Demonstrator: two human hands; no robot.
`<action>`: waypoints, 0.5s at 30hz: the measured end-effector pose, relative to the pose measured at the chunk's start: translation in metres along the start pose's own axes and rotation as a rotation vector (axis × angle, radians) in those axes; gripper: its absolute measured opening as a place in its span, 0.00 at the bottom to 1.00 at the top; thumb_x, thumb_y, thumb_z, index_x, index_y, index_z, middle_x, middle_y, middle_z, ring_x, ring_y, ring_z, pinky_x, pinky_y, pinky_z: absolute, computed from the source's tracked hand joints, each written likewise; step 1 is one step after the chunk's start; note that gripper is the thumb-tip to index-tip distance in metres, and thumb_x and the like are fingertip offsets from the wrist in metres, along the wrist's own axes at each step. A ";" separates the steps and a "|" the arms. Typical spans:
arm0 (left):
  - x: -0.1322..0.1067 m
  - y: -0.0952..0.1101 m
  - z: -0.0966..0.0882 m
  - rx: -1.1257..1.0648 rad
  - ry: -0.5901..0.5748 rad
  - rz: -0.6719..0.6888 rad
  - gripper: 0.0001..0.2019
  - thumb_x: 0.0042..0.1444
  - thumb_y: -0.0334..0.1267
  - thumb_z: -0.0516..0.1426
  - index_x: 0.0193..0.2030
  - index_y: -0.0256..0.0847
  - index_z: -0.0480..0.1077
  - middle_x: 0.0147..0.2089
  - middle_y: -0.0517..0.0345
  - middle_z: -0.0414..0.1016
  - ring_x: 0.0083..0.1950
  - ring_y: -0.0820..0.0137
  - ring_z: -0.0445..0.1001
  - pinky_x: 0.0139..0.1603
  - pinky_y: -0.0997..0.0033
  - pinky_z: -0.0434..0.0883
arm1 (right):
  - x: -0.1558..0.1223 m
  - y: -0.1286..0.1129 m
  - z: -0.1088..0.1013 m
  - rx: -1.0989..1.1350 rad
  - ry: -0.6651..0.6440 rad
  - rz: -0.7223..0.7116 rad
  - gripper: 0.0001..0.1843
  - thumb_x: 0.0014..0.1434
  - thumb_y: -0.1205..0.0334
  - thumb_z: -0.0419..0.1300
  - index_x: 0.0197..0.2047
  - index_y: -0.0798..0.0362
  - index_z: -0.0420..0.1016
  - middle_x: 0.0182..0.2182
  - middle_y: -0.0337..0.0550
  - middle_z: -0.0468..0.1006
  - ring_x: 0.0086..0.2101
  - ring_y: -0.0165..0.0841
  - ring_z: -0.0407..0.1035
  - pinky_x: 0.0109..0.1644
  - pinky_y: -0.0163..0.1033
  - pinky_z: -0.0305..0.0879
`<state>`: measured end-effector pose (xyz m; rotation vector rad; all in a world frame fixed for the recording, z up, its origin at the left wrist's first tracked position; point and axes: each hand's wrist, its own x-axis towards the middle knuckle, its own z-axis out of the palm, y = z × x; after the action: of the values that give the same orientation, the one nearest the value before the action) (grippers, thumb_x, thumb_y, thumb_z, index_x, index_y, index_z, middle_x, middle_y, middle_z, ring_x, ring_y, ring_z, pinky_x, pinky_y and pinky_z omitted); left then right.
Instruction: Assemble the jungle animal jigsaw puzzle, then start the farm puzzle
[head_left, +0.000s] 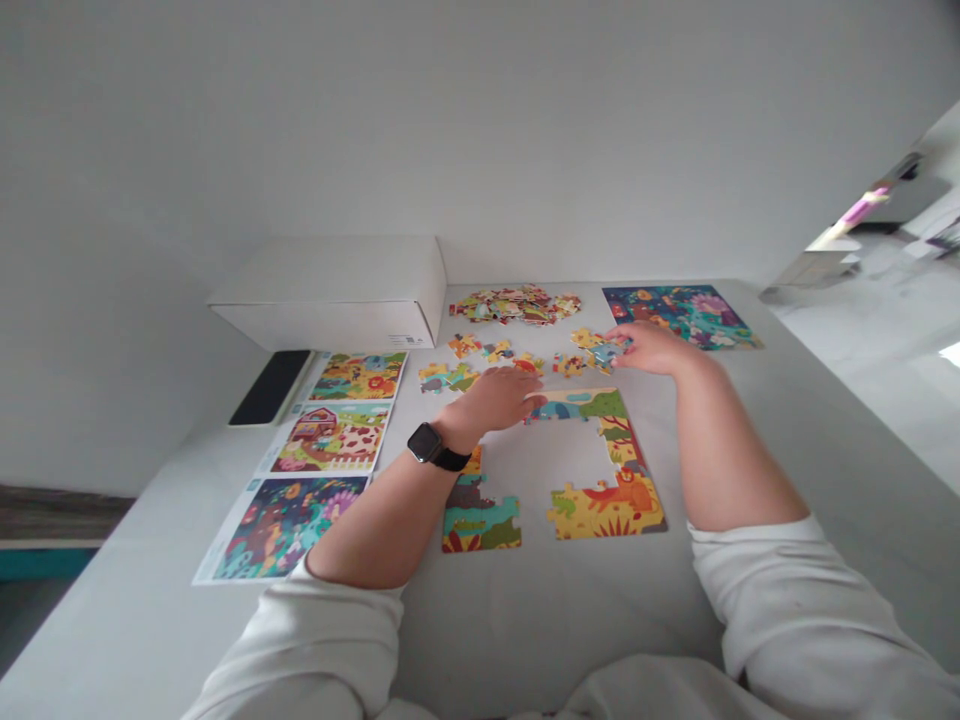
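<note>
Nearest, two white sleeves (pixel 322 640) are pushed back along the forearms on a white table (pixel 547 620). The hands are well apart, neither touching the other. The left hand (pixel 487 400), with a black smartwatch (pixel 429 445) at its wrist, is spread open just above an unfinished jigsaw puzzle (pixel 607 505), its fingertips beside the puzzle's top strip. The puzzle's middle is a bare gap. The right hand (pixel 651 348) sits beyond the puzzle's top right corner, its fingertips (pixel 619 338) on a blue-and-yellow loose piece (pixel 602 353) (whether it is gripped, I cannot tell). More loose pieces (pixel 450 377) lie between the hands and a heaped pile of pieces (pixel 515 305). Left of the puzzle are three printed picture sheets (pixel 283 528), then a black phone (pixel 270 387) and a white box (pixel 330 295). Far right lies an assembled floral puzzle (pixel 679 318).
</note>
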<state>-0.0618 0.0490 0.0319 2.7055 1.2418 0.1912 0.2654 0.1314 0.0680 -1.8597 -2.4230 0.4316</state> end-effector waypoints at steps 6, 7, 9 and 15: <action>-0.001 -0.008 -0.006 -0.040 0.032 0.020 0.22 0.75 0.48 0.49 0.64 0.46 0.77 0.67 0.50 0.78 0.67 0.59 0.76 0.70 0.57 0.69 | 0.001 0.001 0.001 0.042 0.009 -0.023 0.32 0.58 0.59 0.73 0.65 0.47 0.78 0.55 0.50 0.84 0.47 0.42 0.80 0.55 0.42 0.74; -0.002 -0.013 -0.009 -0.042 0.068 0.017 0.20 0.75 0.46 0.50 0.64 0.46 0.77 0.66 0.50 0.79 0.67 0.59 0.76 0.71 0.57 0.69 | 0.002 0.000 0.002 0.064 0.017 -0.034 0.33 0.58 0.58 0.73 0.66 0.47 0.77 0.55 0.50 0.84 0.46 0.42 0.80 0.54 0.43 0.74; -0.005 -0.024 -0.014 -0.030 0.153 -0.025 0.18 0.74 0.43 0.51 0.61 0.45 0.78 0.64 0.49 0.80 0.66 0.59 0.76 0.71 0.56 0.68 | 0.002 -0.002 0.003 0.118 0.038 -0.067 0.34 0.58 0.58 0.73 0.67 0.45 0.76 0.56 0.49 0.83 0.44 0.41 0.80 0.53 0.43 0.75; -0.019 -0.056 -0.033 0.002 0.248 -0.257 0.19 0.72 0.44 0.54 0.62 0.44 0.77 0.64 0.50 0.80 0.66 0.58 0.75 0.71 0.56 0.68 | 0.001 -0.005 -0.001 0.135 0.141 -0.084 0.37 0.58 0.58 0.73 0.69 0.48 0.73 0.61 0.53 0.78 0.44 0.41 0.79 0.54 0.44 0.75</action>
<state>-0.1215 0.0735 0.0528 2.5497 1.6414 0.5035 0.2603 0.1318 0.0705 -1.6691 -2.3085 0.4313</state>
